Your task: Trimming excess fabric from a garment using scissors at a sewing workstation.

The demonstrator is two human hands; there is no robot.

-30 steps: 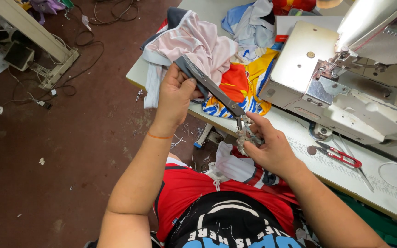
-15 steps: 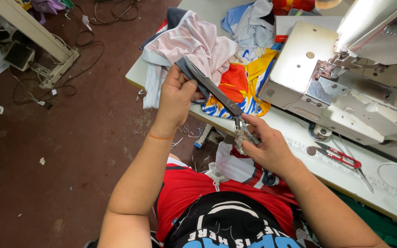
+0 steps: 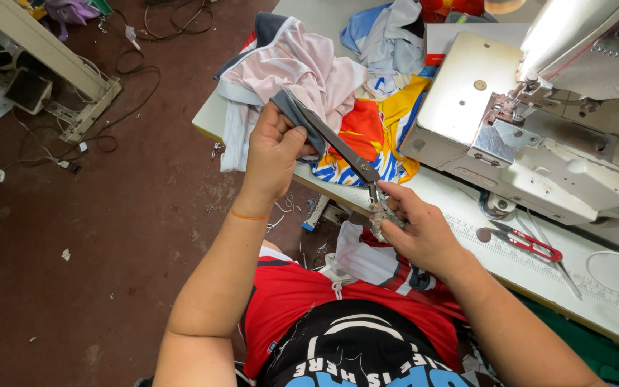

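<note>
The left hand (image 3: 272,154) gripped one end of a grey fabric strip (image 3: 327,140); the right hand (image 3: 417,233) pinched the other, beyond the table (image 3: 467,215) edge. The strip hung taut above open floor (image 3: 109,236), beside the sewing machine (image 3: 539,143).

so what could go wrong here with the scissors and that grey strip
1. The left hand pinches the grey fabric strip right in line with the scissors held by the right hand, so its fingers could get nicked.
2. The strip runs taut over the pile of garments; a slip might snip those too.
3. The red thread snips lie loose near the table edge and could be knocked off.
</note>
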